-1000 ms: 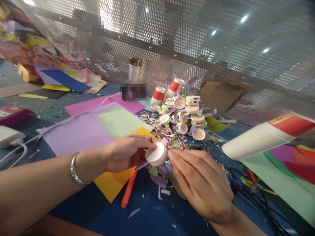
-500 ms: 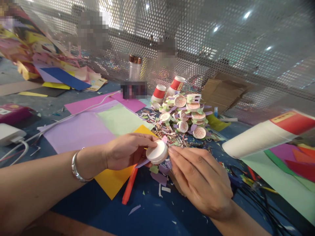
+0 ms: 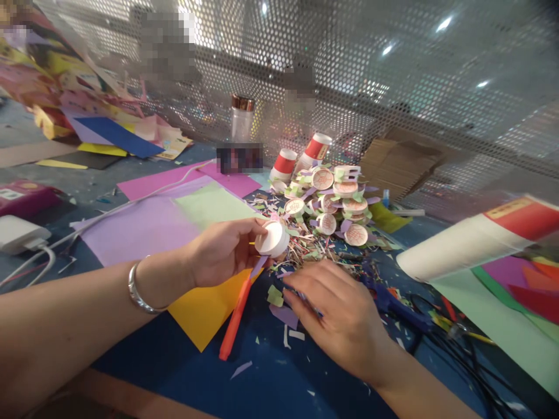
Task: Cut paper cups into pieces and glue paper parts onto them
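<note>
My left hand [image 3: 222, 250] is closed around the edge of a white cut-off paper cup bottom [image 3: 273, 240], its flat round face turned up toward me. A purple paper strip [image 3: 261, 265] sticks out below it, and a bit of pink paper shows at its top. Just right of it, my right hand [image 3: 343, 323] hovers low over loose paper pieces, thumb and forefinger apart, with nothing visible between them. By its fingertips lie a green paper piece [image 3: 275, 295] and a purple one [image 3: 285, 316]. An orange marker [image 3: 236, 320] lies below my left hand.
Behind the scraps stands a pile of decorated cup bottoms [image 3: 327, 201] with red-and-white paper cups [image 3: 283, 164]. A long cup stack [image 3: 463, 241] lies at right, near a blue tool [image 3: 404, 308] with black cord. Coloured sheets [image 3: 140, 224] and a white cable [image 3: 148, 195] spread left.
My right hand has let go of the cup bottom and moved down to the paper pieces. My left hand has shifted slightly up and left with the cup bottom.
</note>
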`<action>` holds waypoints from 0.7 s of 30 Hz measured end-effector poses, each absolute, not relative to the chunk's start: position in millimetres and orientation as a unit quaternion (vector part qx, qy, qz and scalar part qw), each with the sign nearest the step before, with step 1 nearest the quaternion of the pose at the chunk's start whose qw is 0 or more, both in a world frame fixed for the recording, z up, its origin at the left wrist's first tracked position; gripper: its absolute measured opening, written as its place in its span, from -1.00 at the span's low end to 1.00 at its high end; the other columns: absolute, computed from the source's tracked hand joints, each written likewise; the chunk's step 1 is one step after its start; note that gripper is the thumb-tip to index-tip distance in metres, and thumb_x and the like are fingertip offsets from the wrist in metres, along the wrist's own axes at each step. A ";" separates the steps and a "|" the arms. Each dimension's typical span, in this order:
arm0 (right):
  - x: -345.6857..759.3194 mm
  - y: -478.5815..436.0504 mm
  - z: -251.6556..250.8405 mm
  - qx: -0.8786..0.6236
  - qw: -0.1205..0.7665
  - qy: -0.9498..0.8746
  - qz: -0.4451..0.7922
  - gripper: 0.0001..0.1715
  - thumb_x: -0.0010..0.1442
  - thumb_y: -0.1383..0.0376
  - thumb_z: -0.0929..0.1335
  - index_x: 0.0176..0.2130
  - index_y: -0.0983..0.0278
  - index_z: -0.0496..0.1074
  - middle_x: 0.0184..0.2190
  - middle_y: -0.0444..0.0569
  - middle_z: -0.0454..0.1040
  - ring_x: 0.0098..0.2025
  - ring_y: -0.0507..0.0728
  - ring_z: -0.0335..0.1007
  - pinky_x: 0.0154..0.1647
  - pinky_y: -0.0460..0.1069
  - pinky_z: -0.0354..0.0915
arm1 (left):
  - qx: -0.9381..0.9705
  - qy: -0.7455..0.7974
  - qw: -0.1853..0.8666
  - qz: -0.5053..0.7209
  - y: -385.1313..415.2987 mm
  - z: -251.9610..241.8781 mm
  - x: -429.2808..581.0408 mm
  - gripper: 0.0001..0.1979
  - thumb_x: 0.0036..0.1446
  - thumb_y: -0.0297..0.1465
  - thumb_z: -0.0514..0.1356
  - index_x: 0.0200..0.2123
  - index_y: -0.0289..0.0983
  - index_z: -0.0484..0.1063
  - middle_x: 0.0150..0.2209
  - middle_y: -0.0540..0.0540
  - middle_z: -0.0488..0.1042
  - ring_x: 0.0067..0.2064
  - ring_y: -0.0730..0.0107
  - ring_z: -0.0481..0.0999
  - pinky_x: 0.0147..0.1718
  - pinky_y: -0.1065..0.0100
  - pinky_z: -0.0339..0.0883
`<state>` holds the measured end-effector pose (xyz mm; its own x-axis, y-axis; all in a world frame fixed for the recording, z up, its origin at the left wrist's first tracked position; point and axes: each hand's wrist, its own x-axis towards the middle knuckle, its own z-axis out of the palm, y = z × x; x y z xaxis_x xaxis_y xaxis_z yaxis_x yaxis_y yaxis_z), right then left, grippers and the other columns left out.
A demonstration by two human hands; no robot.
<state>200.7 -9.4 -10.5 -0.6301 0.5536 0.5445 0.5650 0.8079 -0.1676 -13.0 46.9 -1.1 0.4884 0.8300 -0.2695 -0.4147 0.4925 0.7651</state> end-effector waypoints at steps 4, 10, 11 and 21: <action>199.8 -8.3 -18.8 -0.301 0.202 -0.932 0.030 -0.85 0.35 0.31 0.36 -0.21 0.31 0.54 -0.33 0.01 0.55 -0.25 0.16 0.41 -0.19 0.08 0.39 | 0.308 0.321 0.802 0.399 48.0 -0.6 -13.0 -0.84 0.19 -0.59 0.06 -0.39 -0.34 0.40 -0.46 -0.08 0.48 -0.46 0.41 0.56 -0.50 0.49 0.41; 199.2 -7.3 -20.4 -0.288 0.178 -0.941 0.004 -0.82 0.36 0.34 0.33 -0.18 0.33 0.56 -0.34 0.03 0.54 -0.27 0.17 0.39 -0.24 0.08 0.37 | 0.314 0.312 0.804 0.396 47.0 0.4 -12.6 -0.80 0.21 -0.59 0.04 -0.41 -0.35 0.40 -0.44 -0.10 0.49 -0.45 0.41 0.56 -0.48 0.49 0.44; 198.4 -7.2 -20.2 -0.284 0.181 -0.942 -0.003 -0.81 0.36 0.35 0.33 -0.19 0.34 0.56 -0.35 0.03 0.54 -0.29 0.17 0.38 -0.26 0.08 0.37 | 0.318 0.310 0.805 0.393 46.9 -0.4 -12.9 -0.81 0.20 -0.59 0.04 -0.41 -0.35 0.40 -0.44 -0.11 0.49 -0.45 0.41 0.55 -0.48 0.49 0.44; 199.1 -12.3 -7.2 -0.284 0.345 -0.893 -0.049 -0.80 0.24 0.56 0.39 -0.12 0.40 0.49 -0.30 0.04 0.59 -0.24 0.12 0.46 -0.16 0.07 0.44 | 0.316 0.312 0.813 0.377 44.9 -2.2 -10.0 -0.79 0.19 -0.59 0.05 -0.45 -0.36 0.40 -0.49 -0.08 0.47 -0.51 0.44 0.54 -0.46 0.49 0.46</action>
